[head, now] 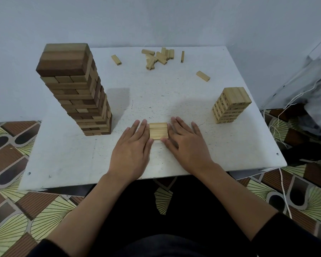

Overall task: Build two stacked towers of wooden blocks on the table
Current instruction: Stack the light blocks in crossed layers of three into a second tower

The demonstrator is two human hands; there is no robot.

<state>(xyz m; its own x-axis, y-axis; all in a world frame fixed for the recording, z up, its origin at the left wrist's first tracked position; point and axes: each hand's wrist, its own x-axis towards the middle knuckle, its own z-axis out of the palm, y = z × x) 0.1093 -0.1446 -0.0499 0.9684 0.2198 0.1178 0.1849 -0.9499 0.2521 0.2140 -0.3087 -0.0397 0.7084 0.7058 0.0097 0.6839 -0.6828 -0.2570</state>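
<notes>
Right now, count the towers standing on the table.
2: a tall dark tower on the left, a short pale tower on the right. The flat row of blocks at the front is no tower. None seems hidden.

tall tower [76, 89] of brown blocks is standing upright at the left of the table [156, 101] | short tower [230, 106] of pale numbered blocks is standing at the right | three pale blocks [158, 131] are lying flat, side by side and touching, near the front edge | loose blocks [158, 57] are lying scattered at the back
</notes>
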